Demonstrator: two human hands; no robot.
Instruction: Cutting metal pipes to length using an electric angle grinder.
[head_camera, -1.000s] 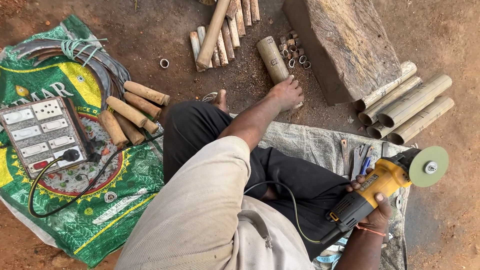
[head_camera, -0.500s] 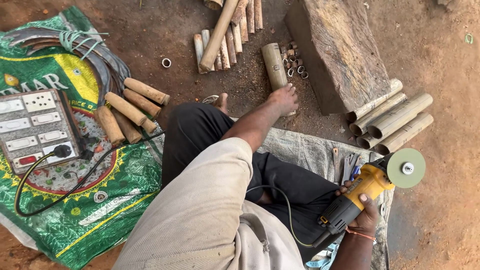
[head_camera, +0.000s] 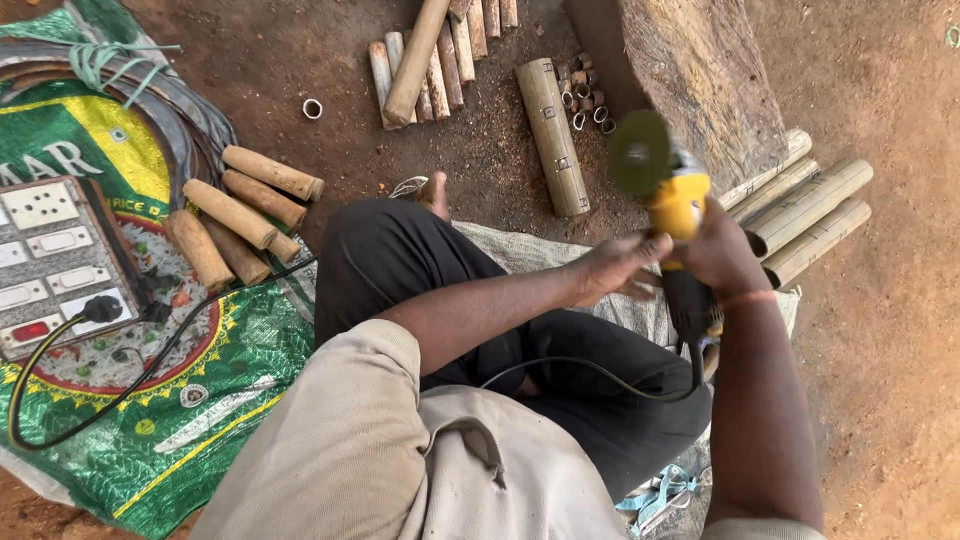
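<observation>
Grinder: the yellow angle grinder with green disc (head_camera: 668, 190) is now raised before the knees (earlier low at the right).
Right grip (head_camera: 722, 250): clamped on its body.
Left grip (head_camera: 618, 268): off the long bamboo tube (head_camera: 552, 135), now closing on the grinder.
Green woven sack (head_camera: 130, 420): carries a switchboard (head_camera: 55, 262).

Seated on the dirt floor (head_camera: 880, 330), the person grips a yellow angle grinder (head_camera: 672, 205) in the right hand (head_camera: 722, 250) while the left hand (head_camera: 618, 268) touches its body, its green disc (head_camera: 640, 152) raised near a bamboo piece (head_camera: 552, 135) and a wooden block (head_camera: 700, 80).
</observation>
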